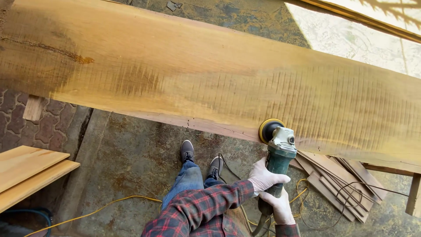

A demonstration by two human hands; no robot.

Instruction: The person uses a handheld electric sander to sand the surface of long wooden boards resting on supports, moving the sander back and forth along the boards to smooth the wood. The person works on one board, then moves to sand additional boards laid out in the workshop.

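Both my hands, in white gloves, are on the green-bodied angle grinder with its grey head (280,156). My left hand (264,177) wraps the middle of the body, fingers closed round it. My right hand (280,206) grips the tail end lower down, fingers also closed on the tool. I judge the two-handed hold steadies the machine against the pull of the disc.

The yellow-rimmed round sanding pad (266,129) sits at the near edge of the long pale wooden plank (210,79), touching it where the bark-brown edge runs. The plank lies flat across the view at about waist height, so I stand beside it and lean the tool in from the side. Fine cross-grain saw marks show over much of its face, right of the pad especially.

No containers in view. Below: stained concrete floor (131,162), a yellow cable (96,212) trailing across it, a loose stack of thin brown wood strips (337,180) under the plank to my right, two light boards (26,171) at left. Cannot tell whether the disc is turning.
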